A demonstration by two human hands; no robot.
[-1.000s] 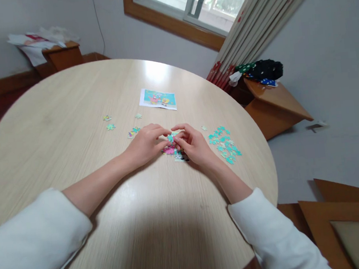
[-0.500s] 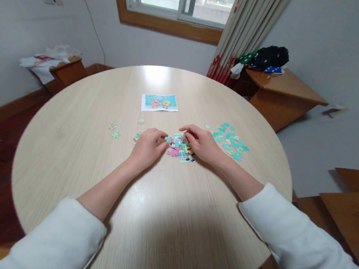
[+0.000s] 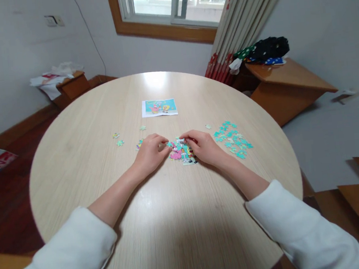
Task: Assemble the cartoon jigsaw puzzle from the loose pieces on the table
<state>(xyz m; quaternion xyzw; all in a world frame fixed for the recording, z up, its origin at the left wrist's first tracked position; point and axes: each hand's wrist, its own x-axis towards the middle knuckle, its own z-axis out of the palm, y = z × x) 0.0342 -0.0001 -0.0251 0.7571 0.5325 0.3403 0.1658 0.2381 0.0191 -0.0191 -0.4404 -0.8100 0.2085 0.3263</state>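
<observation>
A small, partly assembled jigsaw [image 3: 181, 153] with cartoon figures lies in the middle of a round light-wood table [image 3: 163, 222]. My left hand [image 3: 151, 152] rests at its left edge, fingers curled and pinched at the puzzle's upper left corner. My right hand [image 3: 202, 147] rests on its right side, fingertips pinching a small piece at the top edge. A heap of loose turquoise pieces [image 3: 233, 139] lies just right of my right hand. A few stray pieces [image 3: 118, 139] lie to the left. A printed reference picture [image 3: 159, 107] lies farther back.
A wooden side table [image 3: 285, 82] with dark and spotted cloths stands at the right by a curtain [image 3: 243, 12]. Another low wooden stand [image 3: 71, 86] with papers is at the back left. The floor at left is dark red wood.
The view has tilted up and pulled back. My hands have spread slightly apart and lowered onto the puzzle, uncovering its cartoon figures.
</observation>
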